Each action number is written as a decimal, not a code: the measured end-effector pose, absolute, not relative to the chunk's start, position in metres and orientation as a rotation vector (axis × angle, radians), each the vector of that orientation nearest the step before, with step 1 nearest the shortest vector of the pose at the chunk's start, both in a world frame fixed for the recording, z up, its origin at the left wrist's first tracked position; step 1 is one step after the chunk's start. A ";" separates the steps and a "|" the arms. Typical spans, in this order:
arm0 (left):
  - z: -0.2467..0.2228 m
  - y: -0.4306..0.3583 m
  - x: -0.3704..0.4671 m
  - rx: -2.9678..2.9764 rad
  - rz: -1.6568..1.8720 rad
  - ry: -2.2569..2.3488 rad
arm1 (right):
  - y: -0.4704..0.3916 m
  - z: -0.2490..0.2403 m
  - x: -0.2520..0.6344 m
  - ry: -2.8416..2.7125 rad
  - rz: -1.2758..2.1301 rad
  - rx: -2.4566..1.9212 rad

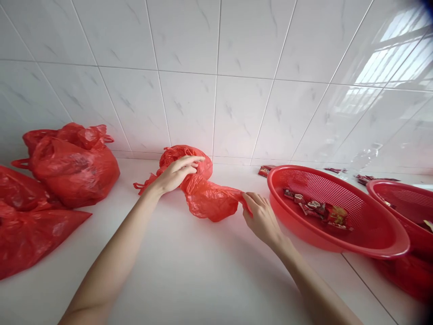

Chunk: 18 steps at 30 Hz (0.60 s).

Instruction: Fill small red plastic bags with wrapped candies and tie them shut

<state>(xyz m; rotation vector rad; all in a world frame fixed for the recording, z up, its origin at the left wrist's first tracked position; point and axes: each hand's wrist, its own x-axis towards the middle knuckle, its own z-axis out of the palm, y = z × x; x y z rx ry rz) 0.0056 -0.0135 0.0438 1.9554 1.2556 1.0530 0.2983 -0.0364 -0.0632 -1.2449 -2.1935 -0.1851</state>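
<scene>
A bundle of red plastic bags (204, 168) lies against the tiled wall, and my left hand (178, 174) rests over it with its fingers stretched out. From that bundle a red plastic bag (213, 201) extends to the right across the white counter. Its right end is pinched in the fingers of my right hand (259, 212), which pulls the film into a narrow tip. Just right of this hand stands a red plastic colander basket (280, 210) with several small wrapped snacks (314, 205) inside.
Filled red bags (76, 167) sit at the left. A second red basket (392, 192) stands at the far right. Small packets (265, 170) and a clear plastic bottle (365, 160) lie behind the baskets along the tiled wall (189, 104).
</scene>
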 end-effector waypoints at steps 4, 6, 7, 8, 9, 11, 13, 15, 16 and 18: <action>0.050 -0.041 0.035 2.360 0.993 1.125 | -0.046 -0.060 0.286 -2.167 -0.313 -1.069; 0.044 -0.050 0.052 2.531 0.768 1.151 | -0.053 -0.058 0.281 -2.166 -0.337 -0.995; 0.039 -0.052 0.059 2.596 0.663 1.186 | -0.056 -0.056 0.279 -2.169 -0.335 -0.966; 0.034 -0.053 0.065 2.643 0.577 1.225 | -0.058 -0.056 0.278 -2.170 -0.327 -0.943; 0.030 -0.053 0.068 2.670 0.511 1.264 | -0.060 -0.056 0.277 -2.166 -0.321 -0.923; 0.022 -0.049 0.071 2.669 0.422 1.352 | -0.060 -0.058 0.276 -2.140 -0.335 -0.898; 0.019 -0.044 0.068 2.619 0.345 1.473 | -0.058 -0.062 0.277 -2.104 -0.379 -0.890; 0.018 -0.039 0.062 2.548 0.254 1.617 | -0.056 -0.066 0.278 -2.078 -0.431 -0.909; 0.017 -0.037 0.058 2.509 0.198 1.678 | -0.054 -0.067 0.279 -2.070 -0.453 -0.933; 0.016 -0.034 0.051 2.425 0.074 1.763 | -0.052 -0.068 0.281 -2.068 -0.476 -1.003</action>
